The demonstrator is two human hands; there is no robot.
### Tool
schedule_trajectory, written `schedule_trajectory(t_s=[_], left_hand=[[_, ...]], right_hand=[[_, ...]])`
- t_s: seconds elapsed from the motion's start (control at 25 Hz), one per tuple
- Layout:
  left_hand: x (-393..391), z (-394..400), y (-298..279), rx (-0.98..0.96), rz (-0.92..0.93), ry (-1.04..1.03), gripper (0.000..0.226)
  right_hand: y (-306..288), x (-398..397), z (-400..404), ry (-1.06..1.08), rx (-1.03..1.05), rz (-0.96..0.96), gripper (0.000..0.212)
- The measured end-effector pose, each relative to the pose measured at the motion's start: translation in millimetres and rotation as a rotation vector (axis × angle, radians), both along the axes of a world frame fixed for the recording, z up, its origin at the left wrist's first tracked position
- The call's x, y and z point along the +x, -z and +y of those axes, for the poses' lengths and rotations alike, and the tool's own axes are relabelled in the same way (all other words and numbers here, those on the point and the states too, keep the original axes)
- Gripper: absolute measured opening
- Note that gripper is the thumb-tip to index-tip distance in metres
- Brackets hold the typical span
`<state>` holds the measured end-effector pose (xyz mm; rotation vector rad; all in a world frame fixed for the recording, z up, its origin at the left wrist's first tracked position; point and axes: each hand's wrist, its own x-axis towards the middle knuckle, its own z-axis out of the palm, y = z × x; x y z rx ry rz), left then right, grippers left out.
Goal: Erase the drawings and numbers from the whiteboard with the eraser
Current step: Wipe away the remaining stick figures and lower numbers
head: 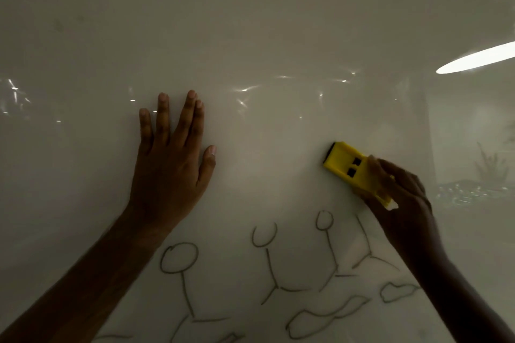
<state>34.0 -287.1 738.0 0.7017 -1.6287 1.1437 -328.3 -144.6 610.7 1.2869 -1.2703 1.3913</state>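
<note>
A glossy whiteboard [250, 36] fills nearly the whole view, dim and streaked with reflected lights, with a strip of patterned wall beyond its far edge. The far part of the board looks clean; the drawings [278, 273] crowd the near part. The left hand [172, 164] lies open and flat on the board, fingers spread, gripping nothing and apparently steadying the board. The right hand [395, 198] is closed around the near end of the yellow eraser [351, 167], which lies against the board on the right, just beyond the nearest drawn lines. The step in hand seems to be wiping down into the figures. To do it well, I would keep the eraser's pad flat on the surface, press evenly, and draw it toward the near edge in overlapping passes, working right to left, while the left hand shifts clear of each pass. Counted: one eraser, one board, two hands. I count four stick figures, the rightmost without a head, and two or three blob outlines near the bottom edge. No numbers are visible.
</note>
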Motion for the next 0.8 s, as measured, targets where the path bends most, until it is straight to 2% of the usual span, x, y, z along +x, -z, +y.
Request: schedule_trajectory(t_s=[0.08, 0.2, 0.32, 0.4, 0.48, 0.56, 0.72, 0.8], left_hand=[[-0.7, 0.2, 0.7, 0.008, -0.008, 0.005, 0.074], [0.9, 0.7, -0.6, 0.007, -0.016, 0.008, 0.074], [0.8, 1.0, -0.8, 0.013, -0.02, 0.009, 0.074], [-1.7, 1.4, 1.3, 0.013, -0.014, 0.009, 0.074], [-4.4, 1.1, 2.7, 0.009, -0.011, 0.004, 0.074], [-4.2, 0.7, 2.3, 0.009, -0.013, 0.006, 0.074], [-2.2, 0.5, 3.2, 0.001, -0.029, 0.013, 0.074], [-0.4, 0.1, 4.4, -0.003, -0.048, 0.011, 0.074]], right_hand=[[30.4, 5.4, -0.2, -0.011, 0.043, 0.116, 0.056], [73.1, -5.7, 10.3, -0.009, 0.139, 0.199, 0.056], [73.6, -14.9, 18.6, 0.0, 0.121, 0.051, 0.054], [53.3, -8.3, 17.0, 0.0, 0.05, -0.09, 0.06], [30.8, 9.5, 9.1, -0.033, 0.005, -0.137, 0.063], [29.7, 32.4, -2.7, -0.048, 0.017, -0.05, 0.056], [79.5, 43.0, -5.1, 0.011, 0.112, 0.274, 0.049], [92.6, 24.0, 5.3, 0.052, 0.128, 0.303, 0.048]])
